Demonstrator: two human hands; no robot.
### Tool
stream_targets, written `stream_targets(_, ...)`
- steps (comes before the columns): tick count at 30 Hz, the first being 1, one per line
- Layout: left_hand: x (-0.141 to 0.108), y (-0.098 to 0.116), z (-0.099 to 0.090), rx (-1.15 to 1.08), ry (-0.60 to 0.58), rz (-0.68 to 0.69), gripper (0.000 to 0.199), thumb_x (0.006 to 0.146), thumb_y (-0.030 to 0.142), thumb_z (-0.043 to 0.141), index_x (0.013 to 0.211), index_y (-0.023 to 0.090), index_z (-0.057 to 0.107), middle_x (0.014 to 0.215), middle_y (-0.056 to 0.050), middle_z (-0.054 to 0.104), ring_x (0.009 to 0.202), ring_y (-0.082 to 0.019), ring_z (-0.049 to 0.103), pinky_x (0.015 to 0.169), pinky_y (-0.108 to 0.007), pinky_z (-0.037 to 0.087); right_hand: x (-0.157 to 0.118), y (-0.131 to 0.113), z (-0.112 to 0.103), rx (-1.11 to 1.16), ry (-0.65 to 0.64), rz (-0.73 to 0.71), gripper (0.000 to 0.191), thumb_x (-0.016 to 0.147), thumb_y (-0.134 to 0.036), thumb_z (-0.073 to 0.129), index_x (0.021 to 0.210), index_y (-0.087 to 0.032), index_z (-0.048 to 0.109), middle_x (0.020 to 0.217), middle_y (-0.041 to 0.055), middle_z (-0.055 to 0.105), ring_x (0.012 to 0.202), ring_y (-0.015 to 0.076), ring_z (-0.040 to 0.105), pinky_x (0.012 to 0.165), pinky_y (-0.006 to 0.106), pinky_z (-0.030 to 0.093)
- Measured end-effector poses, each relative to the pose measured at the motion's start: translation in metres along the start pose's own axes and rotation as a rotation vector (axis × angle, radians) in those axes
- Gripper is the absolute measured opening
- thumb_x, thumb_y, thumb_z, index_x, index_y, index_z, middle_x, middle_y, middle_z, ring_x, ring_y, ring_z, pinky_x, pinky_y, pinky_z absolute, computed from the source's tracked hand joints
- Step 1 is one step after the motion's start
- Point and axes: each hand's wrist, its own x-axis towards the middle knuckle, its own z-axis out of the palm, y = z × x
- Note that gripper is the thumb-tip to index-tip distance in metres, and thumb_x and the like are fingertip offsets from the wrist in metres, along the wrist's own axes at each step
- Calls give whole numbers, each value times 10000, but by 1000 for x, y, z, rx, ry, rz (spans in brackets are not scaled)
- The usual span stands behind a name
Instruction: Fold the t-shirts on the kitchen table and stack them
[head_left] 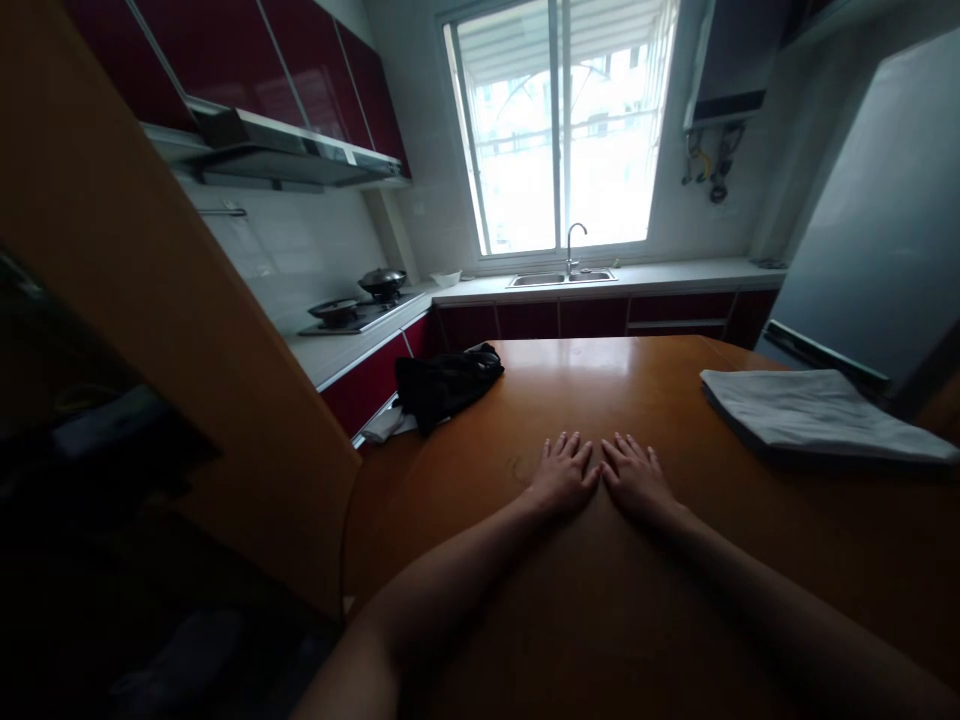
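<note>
Both hands lie flat, palms down, on a glossy brown wooden table (570, 380). My left hand (564, 476) has its fingers apart and holds nothing. Beside it, my right hand (636, 478) rests with spread fingers, also holding nothing; the two thumbs are close together at the middle. Toward the left far edge of the table lies a crumpled black cloth item (448, 385), with something whitish (384, 425) by its left end. A folded light grey cloth (817, 410) lies at the right, beyond my right hand.
Behind the table runs a white counter (675, 275) with a sink (564, 279) under a window. Two pans (382, 280) stand on the stove at the left. A wooden panel (225, 350) rises at the near left, and a large grey fridge (877, 210) stands at the right.
</note>
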Motion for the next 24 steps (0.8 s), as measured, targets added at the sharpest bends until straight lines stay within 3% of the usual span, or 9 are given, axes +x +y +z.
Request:
stream_targets(3, 4, -1, -2, -51, 44, 15, 541, 977, 530, 450, 1432, 251, 541, 1569, -100, 434, 1470, -324, 339, 1207, -552, 239, 0, 2, 1, -15, 7, -8, 583, 981, -417, 371, 1506, -181, 464, 1622, 127, 333, 1510, 306, 242, 1200, 558, 150)
stream_targets(6, 15, -20, -24, -111, 159, -53, 393, 944, 423, 564, 1295, 269, 648, 1425, -60, 592, 1321, -240, 531, 1152, -385, 381, -1, 3, 0, -24, 10, -20, 578, 986, -422, 353, 1498, -182, 474, 1619, 130, 338, 1510, 303, 246, 1196, 563, 166)
stream_targets(8, 21, -50, -50, -108, 266, -157, 386, 951, 345, 560, 1317, 239, 628, 1419, -73, 590, 1311, -220, 536, 1146, -346, 385, -2, 3, 0, -32, 14, -24, 575, 987, -421, 346, 1494, -186, 479, 1617, 132, 341, 1510, 303, 249, 1194, 565, 176)
stream_targets(11, 14, -115, -91, -46, 460, -347, 461, 993, 246, 457, 1449, 189, 495, 1551, -140, 431, 1484, -273, 306, 1222, -481, 224, -3, 3, 0, -37, 21, -25, 572, 983, -418, 350, 1490, -191, 488, 1613, 133, 349, 1508, 307, 254, 1194, 568, 181)
stream_targets(13, 1, -161, -107, 63, 663, -582, 506, 954, 262, 558, 1453, 211, 489, 1561, -144, 415, 1508, -311, 243, 1202, -520, 245, -3, 2, 1, -39, 25, -27, 578, 980, -418, 352, 1489, -183, 488, 1610, 136, 353, 1507, 313, 254, 1192, 575, 182)
stream_targets(14, -7, -182, -111, 99, 709, -664, 562, 923, 271, 614, 1464, 204, 477, 1565, -161, 402, 1508, -342, 231, 1186, -545, 261, -3, 2, 1, -40, 24, -29, 582, 980, -417, 347, 1492, -175, 484, 1610, 138, 355, 1506, 317, 254, 1190, 580, 183)
stream_targets(17, -22, -224, -111, 91, 656, -701, 616, 825, 195, 713, 1416, 166, 544, 1420, -191, 550, 1367, -362, 469, 1116, -490, 392, -3, 1, 1, -50, 17, -29, 585, 989, -409, 323, 1496, -159, 474, 1609, 138, 357, 1504, 319, 256, 1186, 585, 186)
stream_targets(20, -17, -232, -104, 72, 617, -585, 482, 837, 67, 604, 1310, 158, 643, 1248, -144, 661, 1198, -292, 610, 1071, -406, 455, -3, 0, -1, -61, 13, -28, 580, 994, -407, 321, 1497, -160, 469, 1613, 135, 350, 1507, 315, 244, 1186, 582, 182)
stream_targets(24, 9, -198, -88, 65, 569, -350, 459, 872, 35, 530, 1289, 175, 661, 1258, -115, 651, 1197, -254, 595, 1076, -379, 452, -3, 0, 0, -73, 15, -27, 572, 996, -403, 324, 1493, -162, 472, 1612, 142, 350, 1503, 318, 252, 1177, 592, 198)
